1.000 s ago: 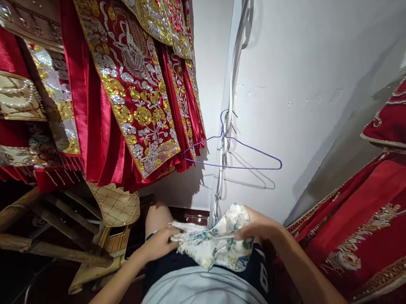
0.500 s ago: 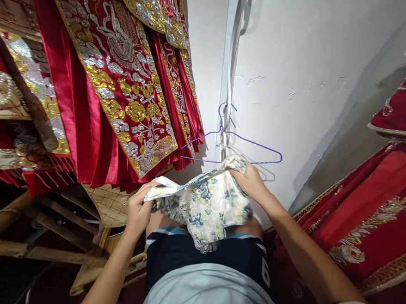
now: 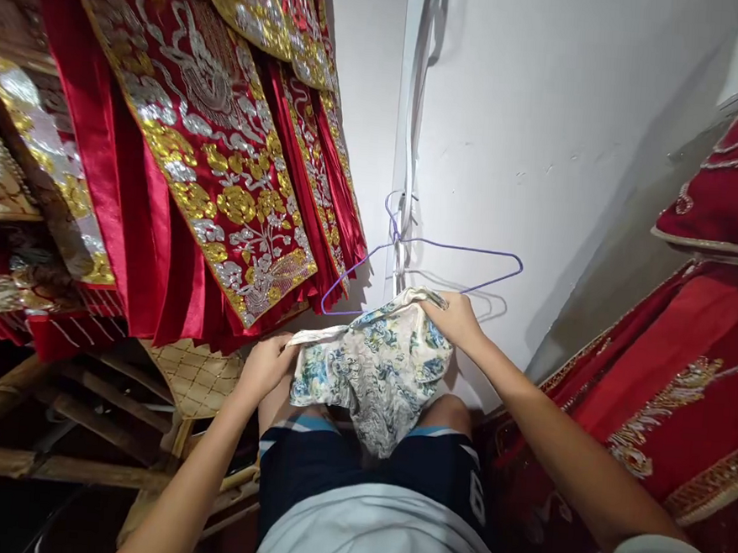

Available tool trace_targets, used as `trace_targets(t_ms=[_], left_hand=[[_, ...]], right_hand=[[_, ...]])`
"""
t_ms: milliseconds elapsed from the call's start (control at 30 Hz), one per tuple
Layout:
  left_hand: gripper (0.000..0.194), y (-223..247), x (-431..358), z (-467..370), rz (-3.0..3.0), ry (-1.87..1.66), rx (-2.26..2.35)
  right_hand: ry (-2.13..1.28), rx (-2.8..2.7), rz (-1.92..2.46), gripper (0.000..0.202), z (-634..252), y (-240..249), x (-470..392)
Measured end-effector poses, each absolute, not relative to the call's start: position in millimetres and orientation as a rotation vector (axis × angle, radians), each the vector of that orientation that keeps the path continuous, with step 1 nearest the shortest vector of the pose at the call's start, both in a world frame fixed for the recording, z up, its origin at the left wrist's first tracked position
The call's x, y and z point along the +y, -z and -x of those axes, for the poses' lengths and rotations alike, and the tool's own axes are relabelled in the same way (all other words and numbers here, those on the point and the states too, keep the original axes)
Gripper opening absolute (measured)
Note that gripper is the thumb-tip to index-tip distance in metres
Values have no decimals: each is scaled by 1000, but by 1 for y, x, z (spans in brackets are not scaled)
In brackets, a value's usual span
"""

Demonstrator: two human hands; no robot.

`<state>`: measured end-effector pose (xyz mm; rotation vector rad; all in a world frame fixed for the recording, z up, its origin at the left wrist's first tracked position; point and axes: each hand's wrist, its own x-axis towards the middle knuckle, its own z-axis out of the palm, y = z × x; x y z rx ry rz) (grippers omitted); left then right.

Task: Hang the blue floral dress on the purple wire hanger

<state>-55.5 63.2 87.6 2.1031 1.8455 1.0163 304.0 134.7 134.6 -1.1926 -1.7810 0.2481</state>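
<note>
Floral cloth [image 3: 372, 365]: pale, printed in blue, green and yellow; stretched between the two hands above the thighs, upper edge fairly taut, lower part crumpled and hanging to a rounded point.
Left hand [image 3: 267, 364]: grip closed on the cloth's upper left corner, at the end of the whitish band.
Right hand [image 3: 457, 323]: grip closed on the cloth's upper right corner, where the fabric folds over.
Purple hanger [image 3: 465, 249]: hanging at the wall [image 3: 546, 95], behind the cloth; its right and left corners show clear, while part of its lower bar is hidden. Whether cloth and hanger touch, I cannot tell.
White cable [image 3: 409, 144]: running down the wall from its top edge, passing by the hanger's hook.
Left side: red embroidered garment [image 3: 236, 187] with gold and silver sequins, its lower edge over a beige quilted piece [image 3: 194, 374]; bamboo frame [image 3: 2, 461] below.
Right side: red garment [image 3: 718, 351] with beaded trim, near the right forearm.
Wearer: pale shirt [image 3: 382, 534], dark shorts [image 3: 305, 466] with blue and white edging.
</note>
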Motion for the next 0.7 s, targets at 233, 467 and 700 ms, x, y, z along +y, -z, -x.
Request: trace_targets(t_ms=[233, 467, 700], left_hand=[[39, -114, 104, 26, -1707, -1364, 1456], [40, -160, 136, -22, -1903, -1480, 1206], [29, -191, 140, -39, -2406, -1358, 1577]], right_hand=[[-343, -1726, 1246, 37, -305, -146, 123], [-498, -1641, 1300, 35, -296, -143, 120], [-526, -1674, 1175, 28, -286, -133, 118]])
